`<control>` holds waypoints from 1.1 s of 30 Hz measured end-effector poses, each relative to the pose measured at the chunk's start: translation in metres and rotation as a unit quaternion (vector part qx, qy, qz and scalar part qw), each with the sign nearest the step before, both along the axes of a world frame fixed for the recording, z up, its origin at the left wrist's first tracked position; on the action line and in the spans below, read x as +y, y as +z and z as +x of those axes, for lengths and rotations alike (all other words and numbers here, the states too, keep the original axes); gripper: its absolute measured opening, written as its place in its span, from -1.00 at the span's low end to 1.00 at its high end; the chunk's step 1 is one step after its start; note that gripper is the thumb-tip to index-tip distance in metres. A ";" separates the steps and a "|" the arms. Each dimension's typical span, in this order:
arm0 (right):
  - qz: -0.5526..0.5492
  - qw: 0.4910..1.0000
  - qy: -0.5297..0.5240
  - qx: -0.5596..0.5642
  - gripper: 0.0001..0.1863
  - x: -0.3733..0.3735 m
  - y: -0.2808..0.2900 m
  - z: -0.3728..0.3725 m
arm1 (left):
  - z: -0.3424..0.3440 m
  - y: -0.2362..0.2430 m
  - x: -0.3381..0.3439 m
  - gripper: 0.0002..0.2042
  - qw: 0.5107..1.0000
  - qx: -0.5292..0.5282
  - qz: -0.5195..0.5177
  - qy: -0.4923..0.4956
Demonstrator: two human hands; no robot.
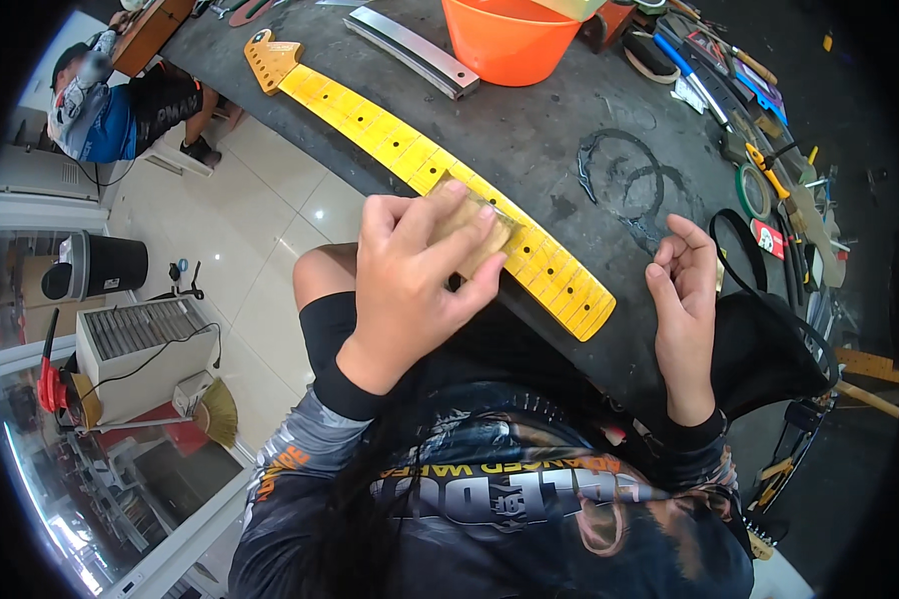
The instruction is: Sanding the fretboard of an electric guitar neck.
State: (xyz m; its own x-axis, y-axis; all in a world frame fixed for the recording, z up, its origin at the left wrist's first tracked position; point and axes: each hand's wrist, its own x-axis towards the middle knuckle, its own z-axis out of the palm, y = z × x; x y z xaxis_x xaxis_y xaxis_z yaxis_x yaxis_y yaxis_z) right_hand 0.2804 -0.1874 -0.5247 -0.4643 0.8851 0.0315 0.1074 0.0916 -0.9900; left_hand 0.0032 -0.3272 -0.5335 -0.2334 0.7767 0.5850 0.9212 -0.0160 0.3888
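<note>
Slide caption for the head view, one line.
Left hand holding a tan block on a yellow guitar neck; right hand empty at the dark workbench.

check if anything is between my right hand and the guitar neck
Nothing visible stands between the right hand and the near end of the guitar neck, only dark tabletop. Farther along, the left hand and the tan block it holds cover part of the neck.

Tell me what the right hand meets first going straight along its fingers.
Past flat ring marks on the workbench, the right hand probably meets the dark oval item; depth is unclear.
</note>
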 end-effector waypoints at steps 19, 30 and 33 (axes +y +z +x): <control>0.018 1.000 -0.004 -0.012 -0.44 -0.001 0.002 0.001 | 0.025 -0.004 -0.007 -0.60 0.998 0.024 -0.043 -0.044; 0.027 1.000 0.012 -0.009 -0.44 -0.003 0.002 0.010 | 0.055 -0.008 -0.008 -0.56 0.996 0.009 -0.038 -0.074; 0.030 0.999 0.010 -0.005 -0.44 -0.002 0.000 0.012 | 0.092 -0.006 -0.015 -0.57 0.987 -0.019 -0.026 -0.157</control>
